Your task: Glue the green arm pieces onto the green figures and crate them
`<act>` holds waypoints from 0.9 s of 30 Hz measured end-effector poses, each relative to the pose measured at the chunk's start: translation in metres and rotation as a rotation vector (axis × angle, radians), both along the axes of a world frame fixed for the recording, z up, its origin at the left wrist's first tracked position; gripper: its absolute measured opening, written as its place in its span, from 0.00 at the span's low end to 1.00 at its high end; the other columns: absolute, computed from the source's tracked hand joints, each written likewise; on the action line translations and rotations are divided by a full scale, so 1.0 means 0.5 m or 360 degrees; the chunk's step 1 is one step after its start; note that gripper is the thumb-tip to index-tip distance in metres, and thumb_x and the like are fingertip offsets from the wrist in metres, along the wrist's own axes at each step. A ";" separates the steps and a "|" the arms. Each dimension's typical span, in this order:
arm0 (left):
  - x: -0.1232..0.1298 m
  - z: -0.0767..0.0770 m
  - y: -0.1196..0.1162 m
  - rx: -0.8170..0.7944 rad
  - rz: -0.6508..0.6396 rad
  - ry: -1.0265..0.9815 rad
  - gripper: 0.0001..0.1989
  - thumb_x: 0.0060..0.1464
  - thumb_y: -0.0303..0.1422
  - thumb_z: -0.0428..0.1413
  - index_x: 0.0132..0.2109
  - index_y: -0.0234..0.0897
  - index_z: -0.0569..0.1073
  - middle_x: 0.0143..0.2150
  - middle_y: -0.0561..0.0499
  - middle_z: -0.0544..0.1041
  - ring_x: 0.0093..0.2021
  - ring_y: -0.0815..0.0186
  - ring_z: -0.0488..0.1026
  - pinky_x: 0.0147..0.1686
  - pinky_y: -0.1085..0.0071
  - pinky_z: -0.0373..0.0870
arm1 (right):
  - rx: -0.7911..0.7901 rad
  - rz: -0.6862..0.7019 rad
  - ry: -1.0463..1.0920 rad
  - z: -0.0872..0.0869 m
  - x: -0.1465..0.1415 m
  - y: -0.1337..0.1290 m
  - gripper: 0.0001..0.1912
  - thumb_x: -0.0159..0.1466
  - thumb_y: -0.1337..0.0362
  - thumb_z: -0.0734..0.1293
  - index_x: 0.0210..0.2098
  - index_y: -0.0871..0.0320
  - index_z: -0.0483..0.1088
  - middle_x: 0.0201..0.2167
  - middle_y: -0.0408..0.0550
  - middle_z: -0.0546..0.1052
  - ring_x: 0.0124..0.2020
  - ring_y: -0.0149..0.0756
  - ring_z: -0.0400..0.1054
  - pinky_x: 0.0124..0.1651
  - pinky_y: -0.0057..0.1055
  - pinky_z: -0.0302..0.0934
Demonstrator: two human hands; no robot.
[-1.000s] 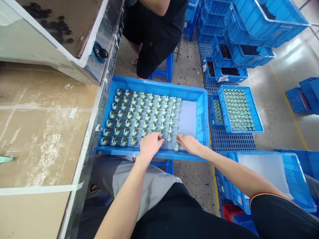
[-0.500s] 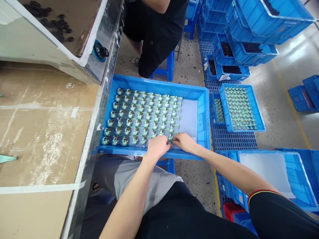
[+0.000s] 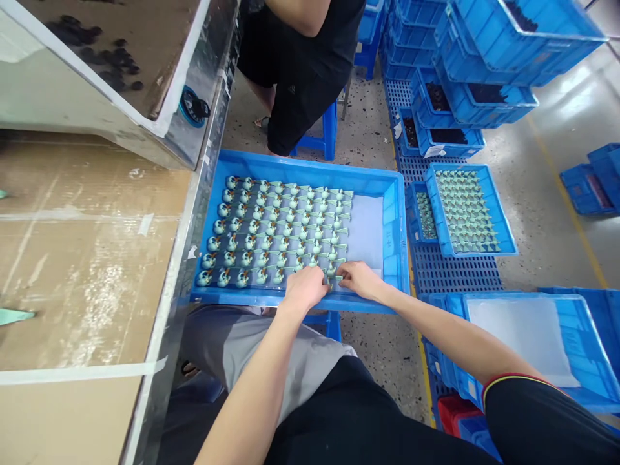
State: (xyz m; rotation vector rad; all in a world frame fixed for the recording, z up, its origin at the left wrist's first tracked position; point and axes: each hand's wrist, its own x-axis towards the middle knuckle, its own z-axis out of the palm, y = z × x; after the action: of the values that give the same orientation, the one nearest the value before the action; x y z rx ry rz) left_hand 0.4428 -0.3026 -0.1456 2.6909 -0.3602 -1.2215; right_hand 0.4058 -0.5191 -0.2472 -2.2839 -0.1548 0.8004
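A blue crate holds rows of small mint-green bird figures, round dark-marked heads at the left and thin pointed tails toward the right. At the right end of the row nearest me, my left hand is closed, with its fingertips at a bird figure partly hidden by the fingers. From the other side my right hand pinches the tail end of that same bird figure. The fingertips of the two hands are a short gap apart. Pale lining sheet shows on the crate floor beyond the tails.
At left stands a cardboard-covered workbench with a metal edge. A person in black is beyond the crate. To the right, a second crate of similar green pieces, stacked blue crates and a sheet-lined crate stand on blue pallets.
Both hands stay at the same end of the near row. My right fingertips have shifted slightly away from the left ones. The whole view has moved a little.
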 end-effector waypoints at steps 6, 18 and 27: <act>-0.005 0.061 0.052 -0.0077 0.0191 -0.0182 0.14 0.78 0.44 0.65 0.43 0.44 0.89 0.51 0.42 0.93 0.58 0.47 0.90 0.58 0.57 0.81 | -0.0013 -0.0137 -0.0089 0.041 0.002 -0.053 0.16 0.83 0.53 0.78 0.60 0.58 0.83 0.58 0.53 0.87 0.56 0.47 0.85 0.62 0.51 0.83; -0.224 0.372 0.323 -0.0758 0.0698 0.0011 0.16 0.70 0.53 0.65 0.55 0.57 0.93 0.40 0.53 0.92 0.39 0.54 0.87 0.41 0.65 0.78 | -0.0070 -0.0421 -0.0372 0.139 0.049 -0.044 0.18 0.82 0.48 0.71 0.55 0.55 0.86 0.53 0.58 0.92 0.56 0.54 0.90 0.66 0.53 0.81; 0.052 0.482 0.751 0.0188 0.1001 -0.0993 0.15 0.72 0.40 0.64 0.58 0.47 0.92 0.51 0.51 0.94 0.49 0.55 0.91 0.54 0.67 0.82 | 0.0131 -0.0299 -0.0462 0.105 0.115 0.001 0.21 0.68 0.34 0.72 0.47 0.35 0.89 0.49 0.51 0.95 0.48 0.65 0.92 0.42 0.50 0.85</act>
State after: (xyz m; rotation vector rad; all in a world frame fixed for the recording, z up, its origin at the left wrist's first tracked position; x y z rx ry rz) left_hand 0.4690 0.0727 0.0955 2.8706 0.4811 -0.2315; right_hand 0.4633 -0.5187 -0.1949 -2.2851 -0.1005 0.3582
